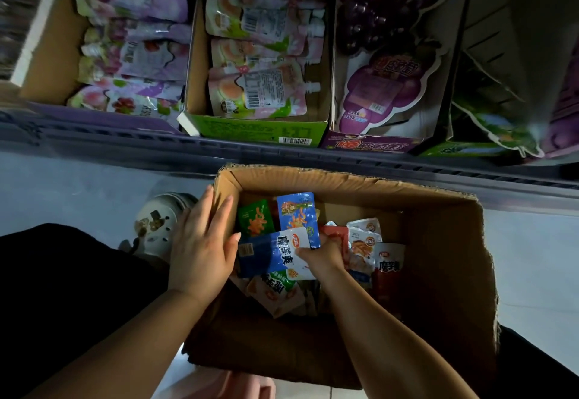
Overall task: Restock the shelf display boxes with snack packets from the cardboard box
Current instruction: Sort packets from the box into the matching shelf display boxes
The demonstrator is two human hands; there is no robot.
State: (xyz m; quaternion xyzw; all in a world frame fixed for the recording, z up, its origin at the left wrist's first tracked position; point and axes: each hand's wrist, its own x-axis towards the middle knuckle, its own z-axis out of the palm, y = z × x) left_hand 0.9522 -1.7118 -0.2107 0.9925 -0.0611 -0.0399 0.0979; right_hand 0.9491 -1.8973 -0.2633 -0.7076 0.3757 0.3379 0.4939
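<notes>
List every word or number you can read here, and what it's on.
"魔芋爽": blue and white snack packet, in the grip of the right hand, inside the brown cardboard box.
"魔芋", rest cut off: white and red packet.
Too blurred to read: purple grape-shaped pouch, green display box front, labels on the pink pouches.

A brown cardboard box (438, 257) of matt, fibrous corrugated board, its top rim torn rough and ragged, holds glossy plastic-film snack packets (296, 210), among them a blue-and-white packet (266, 256) whose slick face catches the light. Beyond the box, shiny, crinkled spouted pouches (260, 91) fill a printed card display box (250, 131) with a smooth green front, set on a dull grey ribbed shelf edge (109, 145). Around the box, the pale floor (78, 189) looks smooth and faintly glossy.
</notes>
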